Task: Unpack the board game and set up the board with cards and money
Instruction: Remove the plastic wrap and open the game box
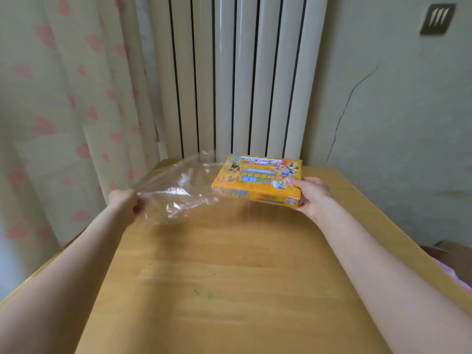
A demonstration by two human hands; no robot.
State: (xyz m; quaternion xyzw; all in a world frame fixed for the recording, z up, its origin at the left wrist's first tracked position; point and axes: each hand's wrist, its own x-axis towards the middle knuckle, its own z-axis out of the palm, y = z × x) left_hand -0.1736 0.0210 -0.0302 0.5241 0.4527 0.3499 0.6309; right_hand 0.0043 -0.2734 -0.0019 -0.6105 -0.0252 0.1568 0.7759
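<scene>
— Pale wall (398,103) at the back with a long crack (350,103) running down it, white ribbed radiator (245,77) in the middle, and a curtain (63,98) with pink hearts on the left. What sits below all that?

— Light wooden surface (229,277), running from the radiator toward the camera. Both bare forearms reach out over it.

— And the game?

— Yellow box (258,180) with busy cartoon print, lid on, near the far end of the surface and right of centre. Its near right corner is lifted a little — the right hand (310,195) grips that corner, thumb on top and fingers curled underneath.

— Left side?

— The left hand (125,203) is closed around one end of a clear plastic bag (178,187), pinching it near the left edge of the surface. The bag stretches from that hand across to the box's left side — crumpled, shiny, blurred in places. Whether its far end touches the box, I cannot tell.

— Anything else?

— A grey vent plate (437,19) high on the wall, top right.
</scene>
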